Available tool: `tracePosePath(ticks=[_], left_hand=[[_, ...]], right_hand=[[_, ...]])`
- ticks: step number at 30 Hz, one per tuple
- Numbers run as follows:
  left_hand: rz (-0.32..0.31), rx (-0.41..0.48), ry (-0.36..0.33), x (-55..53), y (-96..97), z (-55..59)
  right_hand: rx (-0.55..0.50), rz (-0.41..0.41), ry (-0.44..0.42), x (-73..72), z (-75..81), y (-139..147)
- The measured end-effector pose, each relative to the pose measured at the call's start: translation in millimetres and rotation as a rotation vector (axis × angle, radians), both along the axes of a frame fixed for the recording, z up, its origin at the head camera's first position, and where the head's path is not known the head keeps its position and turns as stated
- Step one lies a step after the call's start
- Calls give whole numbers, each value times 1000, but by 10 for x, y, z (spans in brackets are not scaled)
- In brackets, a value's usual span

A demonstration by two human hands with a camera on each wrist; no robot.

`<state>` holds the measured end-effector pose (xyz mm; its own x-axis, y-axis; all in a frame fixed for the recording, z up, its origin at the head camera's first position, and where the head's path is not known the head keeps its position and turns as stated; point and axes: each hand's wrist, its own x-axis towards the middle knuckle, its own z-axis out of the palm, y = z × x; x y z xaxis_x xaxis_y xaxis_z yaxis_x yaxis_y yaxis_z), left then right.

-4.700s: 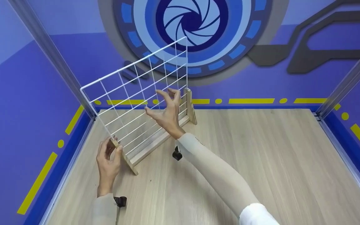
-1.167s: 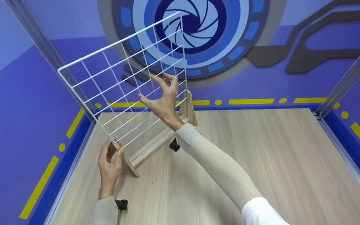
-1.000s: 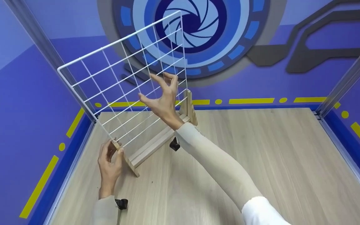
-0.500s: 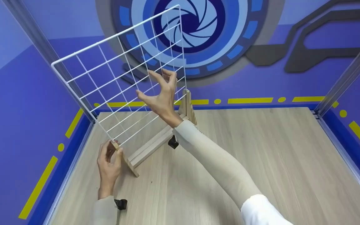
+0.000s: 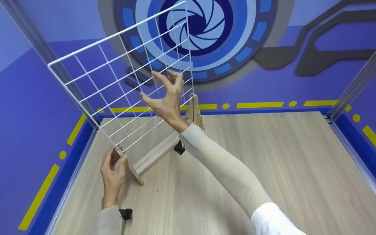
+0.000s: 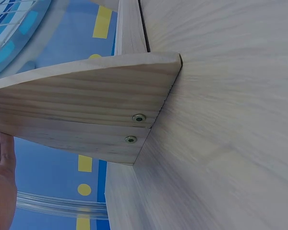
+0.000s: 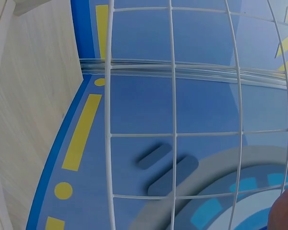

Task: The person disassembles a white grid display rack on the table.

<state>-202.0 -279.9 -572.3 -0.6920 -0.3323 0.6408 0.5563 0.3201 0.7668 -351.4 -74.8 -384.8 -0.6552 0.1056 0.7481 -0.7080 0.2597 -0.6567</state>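
A white wire grid panel (image 5: 120,32) leans up from a wooden stand (image 5: 158,150), its bottom edge raised above the base bar. My right hand (image 5: 168,101) holds the panel near its middle, thumb and fingers at the wires. In the right wrist view, parts of this hand (image 7: 284,208) show at the right edge beside the wires (image 7: 174,96). My left hand (image 5: 112,173) grips the top of the stand's near upright (image 5: 134,171). The left wrist view shows that upright's outer face (image 6: 77,100) with two screws. The far upright (image 5: 194,109) stands by the panel's right edge.
The stand sits on a wood-grain tabletop (image 5: 256,169). Blue printed walls (image 5: 246,91) rise behind and at both sides, with metal posts (image 5: 47,58) at the corners. A small black wrist camera (image 5: 127,214) shows by the left cuff.
The wire grid panel has slid upward and slightly left, its bottom edge rising out of the stand. My right hand rose with it; my left hand stays on the near upright.
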Motion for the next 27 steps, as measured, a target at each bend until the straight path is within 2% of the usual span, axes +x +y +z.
tracePosePath(ticks=[9, 16, 18, 25, 27], left_hand=[[14, -32, -7, 7, 18, 0], [30, 4, -8, 121, 137, 215], [38, -2, -10, 141, 153, 244], [64, -55, -18, 13, 5, -5], [73, -55, -18, 6, 7, -6]], right_hand=[[10, -3, 38, 23, 23, -2], [23, -16, 72, 36, 38, 1], [22, -23, 73, 40, 37, 13], [10, -33, 71, 47, 25, 66], [4, -31, 78, 47, 20, 87]])
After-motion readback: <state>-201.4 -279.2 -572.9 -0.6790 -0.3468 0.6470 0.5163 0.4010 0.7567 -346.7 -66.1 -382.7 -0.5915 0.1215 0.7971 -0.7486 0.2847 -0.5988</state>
